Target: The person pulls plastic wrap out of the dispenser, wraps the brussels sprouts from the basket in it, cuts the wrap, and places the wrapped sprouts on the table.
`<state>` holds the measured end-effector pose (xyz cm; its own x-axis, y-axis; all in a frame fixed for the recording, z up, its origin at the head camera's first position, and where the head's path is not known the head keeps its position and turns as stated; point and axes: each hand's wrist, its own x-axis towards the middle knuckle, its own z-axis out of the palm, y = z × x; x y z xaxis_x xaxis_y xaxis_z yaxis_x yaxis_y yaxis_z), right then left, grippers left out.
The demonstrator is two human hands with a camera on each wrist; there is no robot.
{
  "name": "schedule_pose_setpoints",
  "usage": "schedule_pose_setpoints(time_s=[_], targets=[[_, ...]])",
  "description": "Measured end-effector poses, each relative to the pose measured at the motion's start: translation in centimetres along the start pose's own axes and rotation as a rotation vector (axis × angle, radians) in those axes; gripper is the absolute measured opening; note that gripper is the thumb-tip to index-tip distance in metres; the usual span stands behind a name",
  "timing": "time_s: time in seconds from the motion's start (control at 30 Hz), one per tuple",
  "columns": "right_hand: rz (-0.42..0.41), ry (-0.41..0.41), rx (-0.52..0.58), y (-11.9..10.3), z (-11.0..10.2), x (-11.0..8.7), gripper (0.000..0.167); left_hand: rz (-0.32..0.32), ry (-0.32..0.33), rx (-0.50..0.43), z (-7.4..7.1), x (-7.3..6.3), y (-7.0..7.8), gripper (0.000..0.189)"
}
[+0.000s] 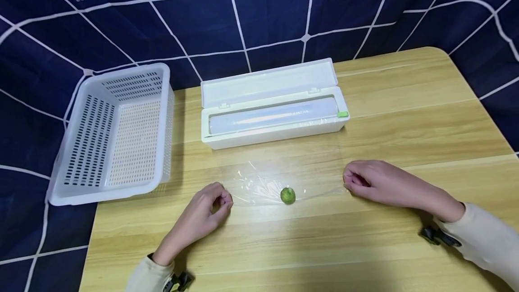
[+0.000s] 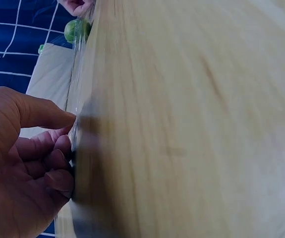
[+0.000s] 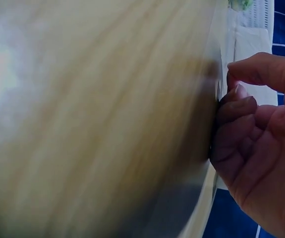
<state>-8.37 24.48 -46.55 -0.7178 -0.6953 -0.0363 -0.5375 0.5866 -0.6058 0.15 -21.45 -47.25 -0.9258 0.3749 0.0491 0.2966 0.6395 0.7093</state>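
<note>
A sheet of clear plastic wrap [image 1: 259, 184] stretches from the white wrap dispenser box [image 1: 275, 136] toward the person. My left hand [image 1: 204, 211] pinches its near left corner between thumb and forefinger, low by the tabletop. At the near right corner, my right hand [image 1: 377, 183] pinches the film, its other fingers curled. Between the hands, close to the film's front edge, sits a small green citrus fruit [image 1: 288, 195]; the left wrist view shows the fruit [image 2: 76, 30] beyond the film's edge. The box lid [image 1: 269, 80] stands open, showing the roll [image 1: 271, 115] inside.
To the left stands a white perforated plastic basket [image 1: 162, 161]. A green slider [image 1: 342, 114] sits at the box's right end. The wooden table [image 1: 405, 125] borders a dark blue cloth [image 1: 275, 12] with white lines at the back and sides.
</note>
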Motion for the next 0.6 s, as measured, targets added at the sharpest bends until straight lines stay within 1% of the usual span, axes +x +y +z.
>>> schedule_pose_setpoints(time_s=[0.2, 0.4, 0.53, 0.6], targets=[[0.022, -0.02, -0.046, -0.1, -0.2, 0.4, 0.032, -0.019, 0.002, 0.022, -0.1, 0.2, 0.2, 0.028], [0.048, -0.016, -0.021, -0.3, -0.3, 0.4, 0.033, -0.019, 0.002, 0.013, -0.2, 0.5, 0.2, 0.027], [0.065, -0.008, -0.004, -0.6, -0.2, 0.3, 0.031, 0.022, 0.012, -0.019, 0.3, 0.3, -1.3, 0.025], [0.07, -0.005, -0.001, -0.7, -0.1, 0.2, 0.03, 0.036, 0.018, -0.03, 0.5, 0.1, -1.8, 0.025]])
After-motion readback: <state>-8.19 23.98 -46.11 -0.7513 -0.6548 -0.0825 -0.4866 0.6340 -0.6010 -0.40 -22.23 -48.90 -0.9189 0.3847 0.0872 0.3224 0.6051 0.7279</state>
